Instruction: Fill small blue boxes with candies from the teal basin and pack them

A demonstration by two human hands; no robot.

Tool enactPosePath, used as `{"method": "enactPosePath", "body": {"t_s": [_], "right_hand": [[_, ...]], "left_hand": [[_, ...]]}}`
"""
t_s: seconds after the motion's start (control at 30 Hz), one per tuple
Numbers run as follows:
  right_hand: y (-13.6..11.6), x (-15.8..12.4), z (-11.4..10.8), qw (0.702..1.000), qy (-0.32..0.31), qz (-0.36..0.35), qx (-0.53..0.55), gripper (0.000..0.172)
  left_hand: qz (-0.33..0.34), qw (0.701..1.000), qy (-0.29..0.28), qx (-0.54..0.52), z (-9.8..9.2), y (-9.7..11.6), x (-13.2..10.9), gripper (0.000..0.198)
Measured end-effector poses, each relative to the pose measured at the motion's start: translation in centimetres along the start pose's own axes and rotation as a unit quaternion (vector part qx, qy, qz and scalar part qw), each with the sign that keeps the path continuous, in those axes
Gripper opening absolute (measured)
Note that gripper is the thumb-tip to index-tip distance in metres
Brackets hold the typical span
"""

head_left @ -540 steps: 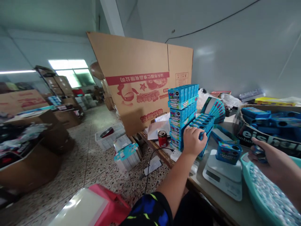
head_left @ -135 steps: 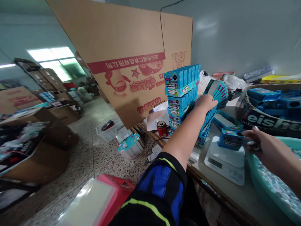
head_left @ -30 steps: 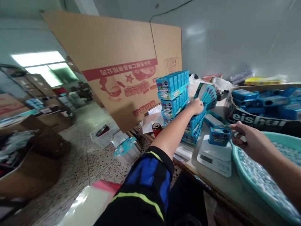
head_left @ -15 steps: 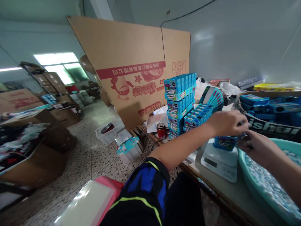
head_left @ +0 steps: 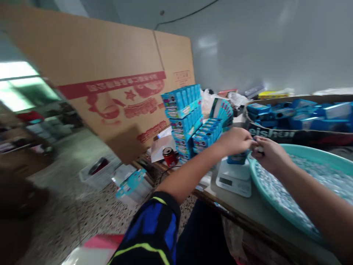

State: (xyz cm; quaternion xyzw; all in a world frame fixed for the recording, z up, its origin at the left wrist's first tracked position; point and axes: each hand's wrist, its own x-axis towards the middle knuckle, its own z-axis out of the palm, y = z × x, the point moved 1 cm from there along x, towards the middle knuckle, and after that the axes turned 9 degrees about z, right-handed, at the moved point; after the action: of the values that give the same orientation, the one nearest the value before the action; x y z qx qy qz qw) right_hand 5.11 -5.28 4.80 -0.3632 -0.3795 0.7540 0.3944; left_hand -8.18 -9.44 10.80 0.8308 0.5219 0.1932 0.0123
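My left hand [head_left: 234, 141] and my right hand [head_left: 267, 154] meet fingertip to fingertip above a small blue carton [head_left: 236, 159], which stands on a white scale [head_left: 233, 179]. Both hands are pinched closed. A small pale piece shows at my right fingertips, but motion blur keeps me from naming it. What my left fingers hold, if anything, is hidden. My right forearm reaches over a teal basin [head_left: 264, 200] filled with small pale-blue wrapped sweets [head_left: 320, 180].
Stacks of blue cartons [head_left: 183, 110] and a lower row [head_left: 207, 134] stand left of the scale. Behind them leans a big cardboard box [head_left: 110, 84], with a red can [head_left: 169, 156] at its foot. A carton tray of blue boxes [head_left: 292, 129] sits behind the basin.
My left hand has left the carton stack and come right to meet my right hand over the scale. The view has swung right and is blurred.
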Motion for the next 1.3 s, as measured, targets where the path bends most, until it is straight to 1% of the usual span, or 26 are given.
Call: {"method": "enactPosePath", "body": {"t_s": [0.03,0.07,0.1,0.17,0.2,0.23,0.3,0.4,0.5,0.6,0.73,0.87,1.0,1.13,1.23,1.3], "right_hand": [[-0.5,-0.2,0.2,1.000,0.017,0.007,0.017,0.020],[-0.9,-0.2,0.4,0.999,0.028,0.010,0.018,0.020],[-1.3,-0.2,0.5,0.999,0.036,0.012,0.019,0.020],[-1.7,0.0,0.6,0.999,0.047,0.010,0.009,0.019],[-1.8,0.1,0.6,0.999,0.051,0.007,0.007,0.018],[-1.7,0.3,0.6,0.999,0.051,0.003,0.003,0.018],[-1.6,0.5,0.7,0.999,0.043,-0.002,-0.010,0.018],[-1.6,0.6,1.0,0.999,0.022,-0.004,-0.027,0.013],[-1.8,0.3,1.3,0.999,0.005,-0.008,-0.036,0.003],[-1.8,0.0,1.4,0.999,0.004,-0.010,-0.053,0.012],[-1.3,0.0,1.4,0.996,0.012,0.001,-0.086,0.015],[-1.0,-0.2,1.5,0.994,0.008,0.004,-0.113,0.017],[-1.2,-0.5,1.6,0.991,0.002,0.010,-0.130,0.016],[-1.5,-0.7,1.7,0.990,-0.014,0.000,-0.143,0.018],[-1.5,-0.7,1.7,0.988,-0.017,0.000,-0.154,0.019],[-1.4,-0.7,1.8,0.987,-0.019,-0.002,-0.158,0.020]], "left_hand": [[-0.017,1.000,0.018,0.011,-1.1,-1.0,0.5,0.022],[-0.042,0.997,0.048,0.042,-2.5,-2.4,1.2,0.021],[-0.069,0.993,0.065,0.072,-3.8,-4.0,2.1,0.020],[-0.134,0.983,0.067,0.104,-6.0,-7.7,4.1,0.019],[-0.171,0.976,0.061,0.120,-6.8,-9.5,5.1,0.019],[-0.205,0.968,0.047,0.137,-7.3,-11.2,5.8,0.018],[-0.216,0.966,0.036,0.140,-7.4,-13.8,6.6,0.014],[-0.203,0.971,0.015,0.127,-6.0,-16.0,6.4,0.012],[-0.197,0.972,0.017,0.128,-4.5,-17.0,5.6,0.014],[-0.204,0.970,0.017,0.131,-3.7,-17.6,5.3,0.014],[-0.201,0.973,0.019,0.114,-3.5,-18.3,5.5,0.019],[-0.198,0.973,-0.005,0.117,-3.3,-18.3,5.9,0.029],[-0.200,0.968,-0.036,0.149,-3.2,-18.1,6.3,0.033],[-0.193,0.969,-0.030,0.149,-2.9,-18.1,6.3,0.028],[-0.167,0.969,-0.025,0.179,-2.5,-17.9,6.2,0.027],[-0.164,0.965,-0.029,0.201,-2.3,-17.7,6.1,0.029]]}}
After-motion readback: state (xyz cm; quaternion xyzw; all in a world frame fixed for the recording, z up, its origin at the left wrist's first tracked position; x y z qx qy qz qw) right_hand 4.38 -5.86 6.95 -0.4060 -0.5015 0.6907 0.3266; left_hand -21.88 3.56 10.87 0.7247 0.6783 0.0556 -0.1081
